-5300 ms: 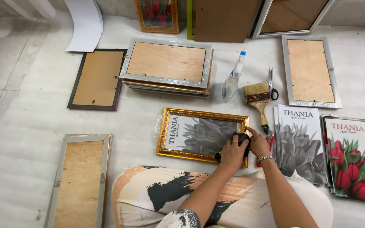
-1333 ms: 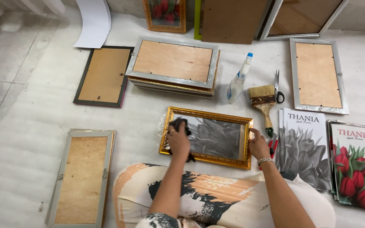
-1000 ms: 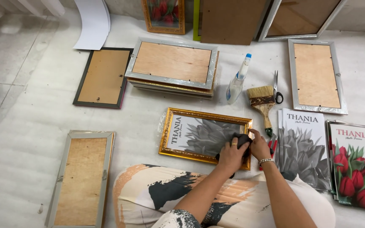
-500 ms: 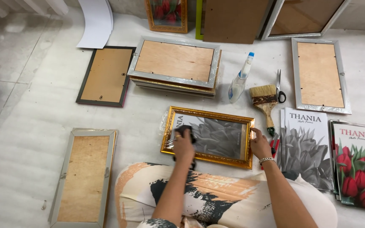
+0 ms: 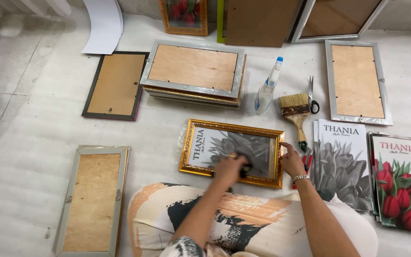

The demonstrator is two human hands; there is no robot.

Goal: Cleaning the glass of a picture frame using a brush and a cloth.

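A gold ornate picture frame (image 5: 189, 145) with a grey flower print under glass lies on the floor in front of my knees. My left hand (image 5: 229, 170) presses a small dark cloth (image 5: 247, 170) onto the glass near the frame's lower middle; the hand is blurred. My right hand (image 5: 291, 161), with a bracelet at the wrist, grips the frame's right edge and steadies it.
A spray bottle (image 5: 267, 88), a wide paintbrush (image 5: 296, 112) and scissors (image 5: 312, 95) lie behind the frame. Stacks of flower prints (image 5: 341, 166) sit at right. Frames lie face down: a stack (image 5: 193, 71) behind, one (image 5: 357, 81) far right, one (image 5: 115, 85) left, one (image 5: 91, 195) near left.
My left hand has wiped the cloth back and forth over the glass, from the left end half a second ago to the lower middle now. My right hand stays on the right edge.
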